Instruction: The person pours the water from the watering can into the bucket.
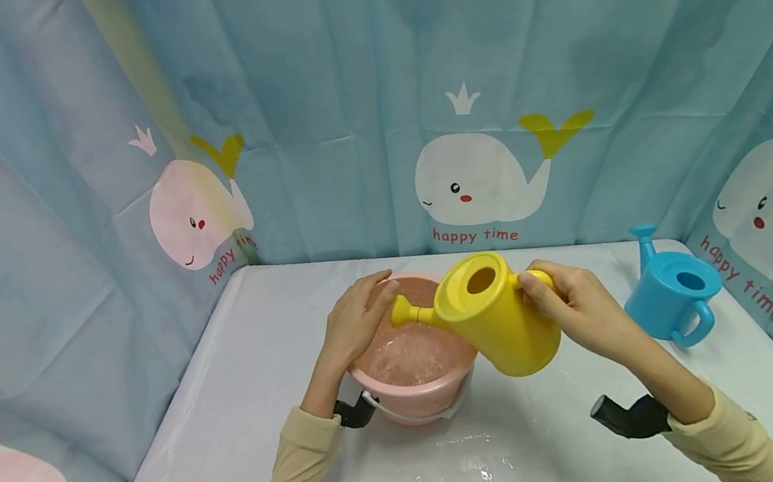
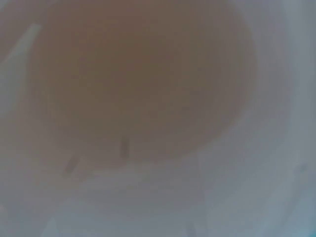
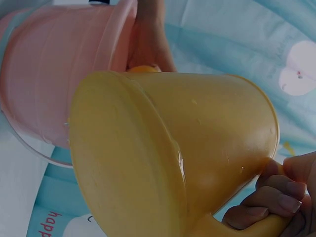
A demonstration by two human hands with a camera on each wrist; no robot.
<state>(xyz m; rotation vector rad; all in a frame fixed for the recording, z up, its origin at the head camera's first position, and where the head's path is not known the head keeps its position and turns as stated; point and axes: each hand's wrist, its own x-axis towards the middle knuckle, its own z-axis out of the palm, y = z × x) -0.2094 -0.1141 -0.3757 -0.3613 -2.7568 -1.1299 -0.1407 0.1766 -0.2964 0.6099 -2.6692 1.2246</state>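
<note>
Your right hand (image 1: pixel 583 311) holds the yellow watering can (image 1: pixel 502 324) by its handle, thumb on top and fingers curled tight around the loop below, likely so that the body can lean without slipping. The can hangs clear of the tabletop (image 1: pixel 230 401), tilted leftward, its spout (image 1: pixel 402 312) over the mouth of the pink bucket (image 1: pixel 418 393); that position probably lets any drips fall inside. You can't make out a stream from the nozzle.

Your left hand (image 1: pixel 357 321) rests on the bucket's left rim, apparently to steady it. Its fingers look loosely extended and close together, with 1 digit reaching inside the rim beside the spout. The left wrist view is too blurred to tell you more about them.

The bucket stands closer to the tabletop's far edge than to you, in easy reach of your 2 hands. The blue watering can (image 1: pixel 662 303) stands upright near the far right corner, off to the side of your work.

The 2 cans look like smooth moulded plastic: round, slightly tapered bodies with an oval opening on top and a flared nozzle. Droplets cling to the yellow side. The bucket is a round, thick-lipped tub with a thin white bail (image 1: pixel 422 419) hanging in front, and the water (image 1: pixel 408 358) inside looks rippled. Glossy wet patches (image 1: pixel 486 478) mark the white tabletop in front of it.
</note>
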